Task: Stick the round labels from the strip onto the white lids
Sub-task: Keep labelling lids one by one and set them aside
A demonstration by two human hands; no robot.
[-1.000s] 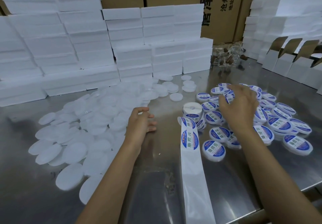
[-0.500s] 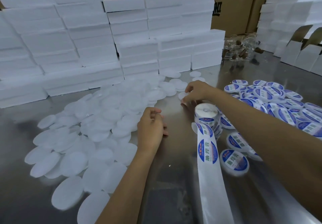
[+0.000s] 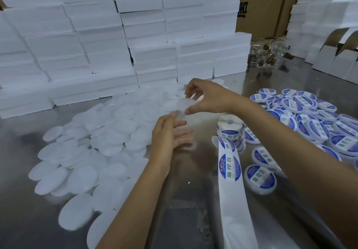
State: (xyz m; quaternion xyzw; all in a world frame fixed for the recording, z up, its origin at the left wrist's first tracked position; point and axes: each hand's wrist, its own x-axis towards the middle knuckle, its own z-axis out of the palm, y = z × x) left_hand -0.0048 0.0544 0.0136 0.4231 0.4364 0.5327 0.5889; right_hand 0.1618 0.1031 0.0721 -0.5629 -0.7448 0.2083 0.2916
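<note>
On the left we see the loose heap of white lids (image 3: 81, 152) spread over the metal table (image 3: 184, 219), with stacked white boxes (image 3: 77, 45) behind. Our left hand (image 3: 170, 136) hovers over the heap's edge, fingers straight and relaxed, holding nothing. Just above it our right hand (image 3: 209, 99) pinches one blank lid (image 3: 182, 104) between thumb and fingertips, lifted off the table. Further right stands the label roll (image 3: 229, 126), its strip (image 3: 232, 181) trailing toward us, then the labelled lids (image 3: 310, 121)
</note>
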